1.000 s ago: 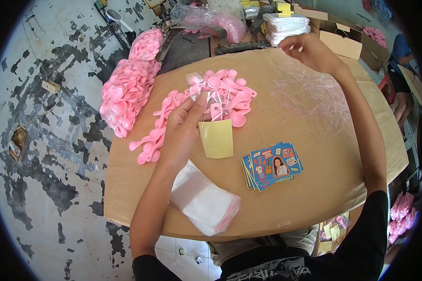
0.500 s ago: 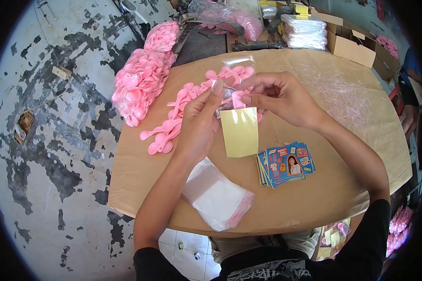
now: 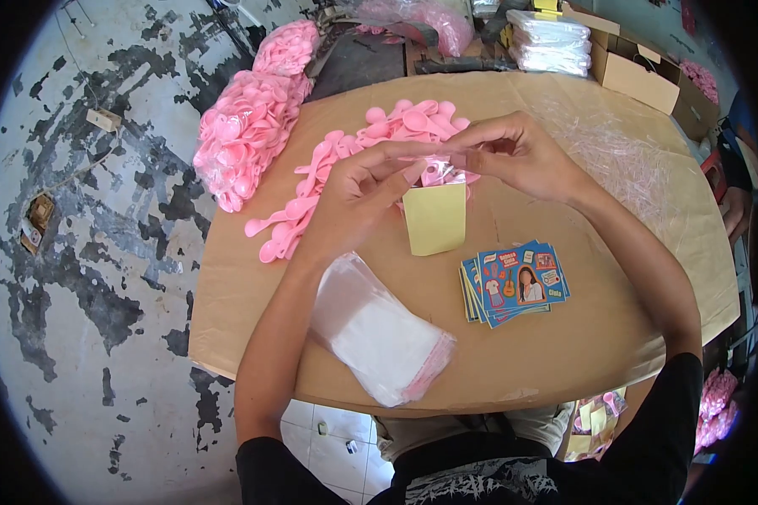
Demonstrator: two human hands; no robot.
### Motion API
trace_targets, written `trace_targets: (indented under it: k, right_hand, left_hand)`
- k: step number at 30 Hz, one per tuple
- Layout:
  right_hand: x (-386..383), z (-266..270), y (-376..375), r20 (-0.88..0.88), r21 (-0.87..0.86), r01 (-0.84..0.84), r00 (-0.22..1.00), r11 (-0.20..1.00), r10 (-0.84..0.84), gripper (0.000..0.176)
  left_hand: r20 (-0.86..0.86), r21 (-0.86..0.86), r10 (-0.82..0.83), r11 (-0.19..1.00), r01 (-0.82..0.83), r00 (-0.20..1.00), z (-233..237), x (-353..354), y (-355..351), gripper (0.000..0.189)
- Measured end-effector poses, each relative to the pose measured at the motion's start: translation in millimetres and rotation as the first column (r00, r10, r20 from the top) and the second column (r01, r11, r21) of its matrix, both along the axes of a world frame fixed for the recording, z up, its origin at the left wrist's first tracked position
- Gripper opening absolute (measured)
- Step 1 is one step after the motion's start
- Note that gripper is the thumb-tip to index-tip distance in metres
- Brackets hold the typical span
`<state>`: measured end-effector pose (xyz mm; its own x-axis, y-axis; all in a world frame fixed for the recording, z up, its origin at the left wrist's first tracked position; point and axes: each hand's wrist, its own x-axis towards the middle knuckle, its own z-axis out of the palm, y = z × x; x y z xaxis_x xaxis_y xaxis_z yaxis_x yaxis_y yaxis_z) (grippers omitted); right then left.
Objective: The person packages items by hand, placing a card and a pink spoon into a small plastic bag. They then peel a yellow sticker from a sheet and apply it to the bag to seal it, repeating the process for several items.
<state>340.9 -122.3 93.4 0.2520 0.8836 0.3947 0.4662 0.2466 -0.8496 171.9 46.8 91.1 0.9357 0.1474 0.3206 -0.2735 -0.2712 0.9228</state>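
The left hand (image 3: 358, 181) and right hand (image 3: 514, 156), fingers narrowed, pinch the top of a small clear plastic pouch (image 3: 435, 220) just above the cardboard-covered counter (image 3: 564, 353). It already holds a yellow card, and closing looks unfinished. Many loose pink plastic spoons (image 3: 345, 151) and a stack of empty clear bags (image 3: 379, 337) lie unpacked.

The left hand (image 3: 358, 181) and right hand (image 3: 514, 156) meet out front, fingertips pinched together.

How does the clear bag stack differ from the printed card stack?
The clear bag stack is translucent white with a pink edge; the printed card stack is blue with pictures. The bag stack is larger; the card stack is smaller and fanned. Both lie flat on the table.
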Motion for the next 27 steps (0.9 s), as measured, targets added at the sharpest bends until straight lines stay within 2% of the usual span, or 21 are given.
trace_targets:
  k: [3,5,8,11,15,17,18,21,23,27]
  right_hand:
    - [7,-4,-1,0.220,0.101,-0.030,0.976,0.994,0.007,0.028]
    - [7,2,-5,0.280,0.091,-0.067,0.959,0.994,0.039,0.032]
    - [8,3,-5,0.372,0.121,-0.096,0.927,0.988,0.044,0.034]
    - [9,1,-3,0.437,0.156,-0.110,0.899,0.982,0.031,0.032]
    - [11,9,-5,0.600,0.156,-0.138,0.800,0.978,0.017,0.028]
    - [18,12,-7,0.615,0.160,0.005,0.782,0.987,-0.104,0.024]
    - [18,15,-9,0.623,0.164,0.077,0.765,0.983,-0.164,0.022]
    - [6,34,-14,0.436,-0.081,0.237,0.882,0.968,-0.179,0.020]
    - [3,35,-13,0.514,-0.103,0.228,0.845,0.968,-0.144,0.020]
    - [9,32,-18,0.659,-0.139,0.219,0.748,0.966,-0.075,0.020]
  left_hand:
    - [0.002,0.029,-0.007,1.000,0.007,1.000,-4,-1,7,0.024]
    - [0.043,0.120,-0.037,0.992,0.031,0.998,-6,0,14,0.023]
    - [0.105,0.147,-0.060,0.988,0.044,0.993,-11,2,16,0.023]
    - [0.025,0.002,-0.100,0.995,0.100,0.995,-8,-2,20,0.015]
    - [-0.029,0.035,-0.011,0.999,0.012,1.000,-4,-3,14,0.002]
    - [-0.031,0.103,0.050,0.994,-0.047,0.998,-11,3,10,0.009]
    - [-0.028,0.080,0.024,0.997,-0.022,0.999,-10,3,10,0.012]
    - [0.021,0.027,-0.013,1.000,0.013,1.000,-8,4,14,0.018]
    - [0.093,0.002,0.010,1.000,-0.010,0.996,-16,9,15,0.019]
    - [0.091,0.221,0.095,0.969,-0.113,0.991,-13,6,-2,0.026]
